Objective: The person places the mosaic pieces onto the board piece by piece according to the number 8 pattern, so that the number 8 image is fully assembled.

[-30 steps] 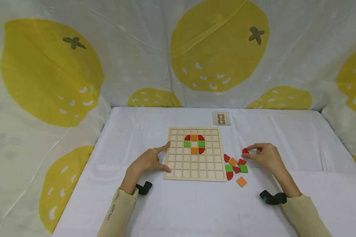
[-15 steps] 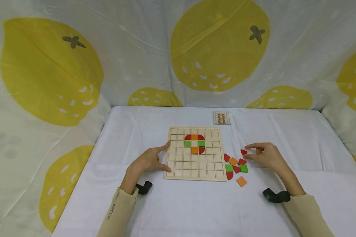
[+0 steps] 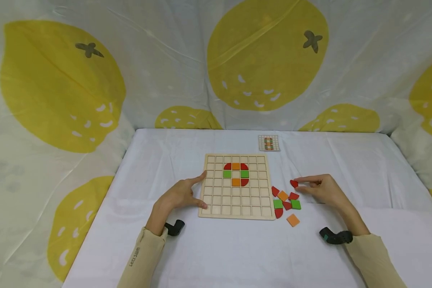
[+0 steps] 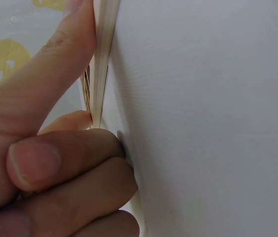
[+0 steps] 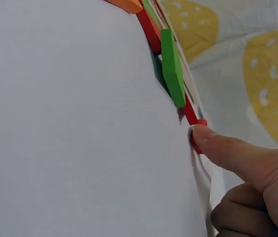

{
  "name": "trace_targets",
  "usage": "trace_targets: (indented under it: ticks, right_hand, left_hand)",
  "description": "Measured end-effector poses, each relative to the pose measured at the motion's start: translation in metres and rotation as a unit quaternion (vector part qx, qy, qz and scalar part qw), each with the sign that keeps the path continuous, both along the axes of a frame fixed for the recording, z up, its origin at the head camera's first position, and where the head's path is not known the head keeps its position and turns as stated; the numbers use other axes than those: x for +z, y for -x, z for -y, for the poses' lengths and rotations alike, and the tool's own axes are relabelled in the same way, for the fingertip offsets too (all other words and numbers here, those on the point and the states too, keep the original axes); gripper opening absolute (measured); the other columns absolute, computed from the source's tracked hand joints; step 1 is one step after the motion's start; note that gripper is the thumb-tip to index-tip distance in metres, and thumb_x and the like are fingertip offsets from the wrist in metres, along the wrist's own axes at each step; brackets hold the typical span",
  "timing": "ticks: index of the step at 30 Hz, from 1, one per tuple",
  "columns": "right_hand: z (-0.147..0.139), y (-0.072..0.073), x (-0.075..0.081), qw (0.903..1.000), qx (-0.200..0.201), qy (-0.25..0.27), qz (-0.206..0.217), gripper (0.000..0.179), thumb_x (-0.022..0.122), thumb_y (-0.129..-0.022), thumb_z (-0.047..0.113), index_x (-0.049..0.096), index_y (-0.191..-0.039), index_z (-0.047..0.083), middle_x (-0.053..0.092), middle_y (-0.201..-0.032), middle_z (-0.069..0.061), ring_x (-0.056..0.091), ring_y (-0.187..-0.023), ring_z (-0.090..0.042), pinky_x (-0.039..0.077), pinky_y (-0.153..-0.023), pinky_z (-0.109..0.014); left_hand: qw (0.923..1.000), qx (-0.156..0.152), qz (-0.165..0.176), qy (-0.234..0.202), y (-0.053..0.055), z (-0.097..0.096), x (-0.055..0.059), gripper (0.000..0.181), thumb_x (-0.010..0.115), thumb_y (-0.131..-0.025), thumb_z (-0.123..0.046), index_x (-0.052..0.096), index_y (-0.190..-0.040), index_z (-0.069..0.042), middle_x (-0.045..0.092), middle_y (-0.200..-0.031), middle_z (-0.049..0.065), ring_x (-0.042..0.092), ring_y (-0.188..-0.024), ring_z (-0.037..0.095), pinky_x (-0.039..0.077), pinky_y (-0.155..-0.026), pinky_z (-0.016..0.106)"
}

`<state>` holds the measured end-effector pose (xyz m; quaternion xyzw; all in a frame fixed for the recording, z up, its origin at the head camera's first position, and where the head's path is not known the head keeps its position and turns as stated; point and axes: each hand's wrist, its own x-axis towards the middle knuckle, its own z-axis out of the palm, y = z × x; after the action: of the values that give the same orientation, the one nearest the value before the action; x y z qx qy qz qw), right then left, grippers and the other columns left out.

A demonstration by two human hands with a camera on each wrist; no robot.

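Observation:
My left hand [image 3: 181, 194] rests at the left edge of a wooden grid board [image 3: 228, 201], index finger and thumb spread along it. In the left wrist view the thumb [image 4: 60, 64] lies straight against the board's edge while other fingers are curled. Red corner tiles, orange squares and green squares form a ring in the board's upper middle cells; its lower left corner cell is bare. My right hand [image 3: 325, 190] pinches a red rounded-corner tile [image 3: 294, 183] between thumb and index finger, right of the board and just above the loose tiles.
Several loose tiles lie beside the board's right edge, among them a green square [image 3: 296, 205] and an orange square [image 3: 293, 220]. A small pattern card [image 3: 269, 143] lies behind the board. A lemon-print curtain [image 3: 266, 56] hangs behind the white-covered table [image 3: 237, 252].
My right hand has shifted the red tile slightly left and turned it between the fingertips. The left hand and the board have stayed put.

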<state>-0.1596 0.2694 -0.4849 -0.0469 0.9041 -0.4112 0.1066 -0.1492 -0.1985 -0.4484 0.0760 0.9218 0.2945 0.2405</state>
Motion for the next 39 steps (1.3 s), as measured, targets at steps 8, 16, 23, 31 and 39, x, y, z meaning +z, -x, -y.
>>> trace_targets:
  ticks: [8, 16, 23, 31, 39]
  right_hand:
    - [0.001, 0.001, -0.001, 1.0000, -0.009, -0.002, 0.003, 0.042, 0.086, -0.086, 0.031, 0.078, -0.121, 0.010, 0.032, -0.061, 0.004, 0.032, -0.054, -0.008, 0.027, -0.049, -0.025]
    - [0.009, 0.001, 0.002, 0.9998, -0.014, 0.015, -0.002, 0.041, 0.086, -0.085, 0.029, 0.078, -0.119, 0.008, 0.030, -0.058, 0.005, 0.029, -0.052, -0.009, 0.023, -0.047, -0.025]
    - [0.035, -0.002, 0.013, 0.9992, -0.013, 0.037, -0.012, 0.037, 0.085, -0.087, 0.024, 0.078, -0.118, 0.005, 0.028, -0.058, 0.004, 0.027, -0.053, -0.009, 0.024, -0.049, -0.028]
    - [0.094, 0.000, 0.015, 0.9976, 0.017, 0.067, -0.010, 0.033, 0.086, -0.085, 0.022, 0.080, -0.114, 0.007, 0.029, -0.055, 0.005, 0.028, -0.047, -0.010, 0.022, -0.047, -0.023]
    - [0.150, 0.006, 0.019, 0.9961, 0.042, 0.078, -0.004, 0.029, 0.087, -0.085, 0.024, 0.082, -0.111, 0.011, 0.028, -0.056, 0.004, 0.027, -0.052, -0.012, 0.022, -0.049, -0.023]
  left_hand:
    - [1.0000, -0.005, -0.002, 0.002, 0.000, 0.002, 0.000, 0.117, 0.095, -0.070, -0.039, 0.026, -0.164, -0.029, 0.035, -0.070, -0.004, 0.035, -0.066, 0.013, 0.032, -0.062, 0.028]
    - [1.0000, 0.000, -0.001, 0.005, 0.001, 0.002, 0.000, 0.117, 0.095, -0.070, -0.039, 0.026, -0.164, -0.030, 0.036, -0.070, -0.004, 0.036, -0.066, 0.014, 0.032, -0.062, 0.029]
    - [0.9999, 0.011, 0.006, 0.012, -0.001, 0.002, 0.001, 0.117, 0.096, -0.069, -0.039, 0.027, -0.164, -0.033, 0.040, -0.075, -0.001, 0.041, -0.071, 0.016, 0.036, -0.065, 0.030]
    - [0.9999, 0.008, 0.005, 0.006, -0.001, 0.003, 0.002, 0.118, 0.096, -0.069, -0.038, 0.026, -0.164, -0.032, 0.039, -0.073, -0.002, 0.040, -0.069, 0.015, 0.036, -0.065, 0.031]
    - [1.0000, -0.003, -0.001, -0.005, 0.001, 0.002, 0.001, 0.117, 0.095, -0.070, -0.038, 0.027, -0.164, -0.030, 0.037, -0.072, -0.003, 0.038, -0.067, 0.015, 0.034, -0.063, 0.030]
